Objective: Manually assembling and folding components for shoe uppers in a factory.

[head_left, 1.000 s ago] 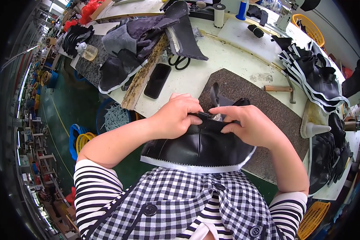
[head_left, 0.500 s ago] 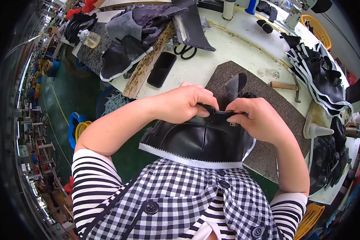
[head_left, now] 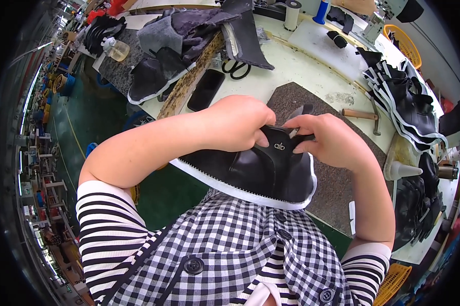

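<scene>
While my left hand [head_left: 243, 125] and my right hand [head_left: 328, 140] both pinch the far edge of a black, white-trimmed piece [head_left: 255, 171] close before me, a pale worktable [head_left: 263, 81] spreads beyond; a brown mat [head_left: 334, 196] lies on its near right, a hammer [head_left: 360, 114] just past it; green floor [head_left: 79, 122] stretches left.

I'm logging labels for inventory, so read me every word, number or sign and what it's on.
No text reads clearly.
Small silver metal emblem on the white-edged black leather piece: too small to read.
Grey smudged patch on the white tabletop: too blurred to tell.
</scene>
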Motion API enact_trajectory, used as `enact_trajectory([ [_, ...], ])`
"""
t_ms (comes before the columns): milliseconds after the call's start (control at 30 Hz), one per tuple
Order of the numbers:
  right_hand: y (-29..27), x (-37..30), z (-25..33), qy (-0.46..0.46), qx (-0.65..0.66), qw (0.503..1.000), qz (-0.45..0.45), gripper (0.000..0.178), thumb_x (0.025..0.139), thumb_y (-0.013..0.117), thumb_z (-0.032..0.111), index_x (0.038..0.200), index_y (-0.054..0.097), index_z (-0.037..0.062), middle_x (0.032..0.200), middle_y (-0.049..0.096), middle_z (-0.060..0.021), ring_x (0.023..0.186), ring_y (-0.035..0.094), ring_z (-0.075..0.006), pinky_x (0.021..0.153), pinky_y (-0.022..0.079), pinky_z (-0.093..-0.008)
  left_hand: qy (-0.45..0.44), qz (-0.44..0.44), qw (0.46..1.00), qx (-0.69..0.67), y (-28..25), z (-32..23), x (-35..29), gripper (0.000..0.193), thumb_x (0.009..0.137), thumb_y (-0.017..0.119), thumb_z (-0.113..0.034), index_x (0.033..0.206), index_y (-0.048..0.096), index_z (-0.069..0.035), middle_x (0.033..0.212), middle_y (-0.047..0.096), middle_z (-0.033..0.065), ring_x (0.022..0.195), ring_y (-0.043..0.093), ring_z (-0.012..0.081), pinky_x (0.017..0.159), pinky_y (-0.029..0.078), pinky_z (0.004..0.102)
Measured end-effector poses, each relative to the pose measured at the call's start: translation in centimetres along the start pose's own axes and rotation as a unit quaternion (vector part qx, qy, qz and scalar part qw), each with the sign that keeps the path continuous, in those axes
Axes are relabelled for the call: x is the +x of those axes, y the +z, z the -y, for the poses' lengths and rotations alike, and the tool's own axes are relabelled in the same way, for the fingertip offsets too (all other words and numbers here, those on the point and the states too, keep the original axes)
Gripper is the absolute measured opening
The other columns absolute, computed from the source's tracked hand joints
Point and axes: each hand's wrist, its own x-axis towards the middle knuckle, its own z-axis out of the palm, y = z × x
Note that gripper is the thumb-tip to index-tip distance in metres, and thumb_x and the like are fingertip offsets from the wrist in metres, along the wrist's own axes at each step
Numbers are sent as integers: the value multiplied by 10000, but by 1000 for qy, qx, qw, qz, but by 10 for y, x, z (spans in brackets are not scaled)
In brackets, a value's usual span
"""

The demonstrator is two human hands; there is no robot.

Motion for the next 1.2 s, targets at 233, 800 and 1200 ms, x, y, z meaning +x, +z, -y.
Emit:
enact_trajectory([
  [233, 6, -3, -1, -11, 53, 997, -48, 306, 748, 714, 76, 1044, 650, 33, 884, 696, -157, 849, 657, -336, 759, 506, -399, 2, -3, 995, -103, 10, 15, -2, 146, 780, 692, -62, 909, 644, -14, 856, 613, 150, 859, 594, 339, 752, 460, 403],
  [800, 4, -10, 23, 43, 30, 995, -86, 236, 724, 719, 76, 940, 638, 28, 823, 693, -138, 804, 663, -324, 715, 511, -384, 111, -137, 984, 25, 16, 1, -8, 207, 776, 737, -192, 952, 685, -98, 928, 630, 58, 1001, 580, 236, 1113, 196, 543],
  [1200, -8, -26, 20, 68, -34, 992, -103, 260, 774, 713, 164, 996, 651, 43, 820, 673, -159, 833, 645, -346, 740, 506, -414, 49, -189, 980, -35, 25, -9, -4, 166, 776, 727, -254, 835, 706, -101, 777, 649, 41, 905, 593, 249, 1046, 287, 509],
])
